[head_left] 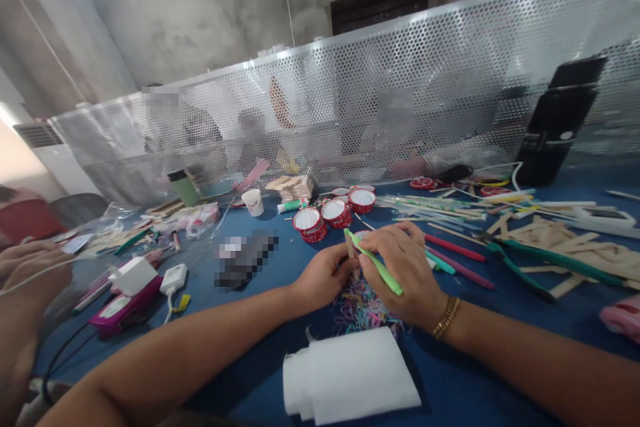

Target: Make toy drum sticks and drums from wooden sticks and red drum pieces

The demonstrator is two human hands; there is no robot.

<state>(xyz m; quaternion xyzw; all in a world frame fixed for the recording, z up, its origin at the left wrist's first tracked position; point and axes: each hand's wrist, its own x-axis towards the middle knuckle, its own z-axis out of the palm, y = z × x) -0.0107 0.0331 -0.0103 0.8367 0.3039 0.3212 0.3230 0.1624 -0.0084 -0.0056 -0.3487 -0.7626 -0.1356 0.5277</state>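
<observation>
My left hand is closed, pinching a narrow wooden craft stick upright between thumb and fingers. In my right hand is a light green pen; its tip end meets or nearly meets the stick, and I cannot tell whether they touch. A gold band circles my right wrist. Below both hands lies a tangled heap of coloured thread scraps. Closer to me rests a white folded piece, cloth or paper. Past my hands stand several red-rimmed round containers with white tops.
Green-handled pliers and loose wooden sticks lie on the right, beside coloured pens. A paper cup, purple device and white adapter are leftward. Another person's hands show at far left. A perforated metal divider spans the back.
</observation>
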